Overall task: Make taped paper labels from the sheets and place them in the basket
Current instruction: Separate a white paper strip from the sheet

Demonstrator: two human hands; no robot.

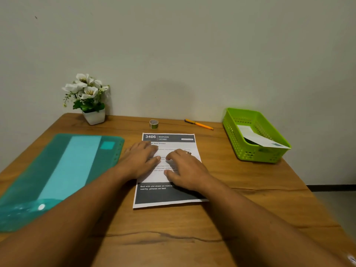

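**Two hands rest on one thin printed sheet at centre frame**

Two bare forearms enter from the bottom edge and meet at mid-frame on the wooden table (192, 237). At the left lies a teal folder (63, 170).

The left hand (141, 160) lies palm down, fingers nearly straight, across the left edge of the sheet (167, 197). It grips nothing. The right hand (185, 168) arches over the sheet's middle with its fingertips (168, 158) touching the paper. It pinches nothing either.

The sheet is likely light, limp and easily creased. It probably slides on the wood, so a free corner or the lower edge looks the best hold.

The tape roll (154, 124) stands beyond the sheet. At the right, the green basket (237, 143) already holds a paper slip (258, 138).
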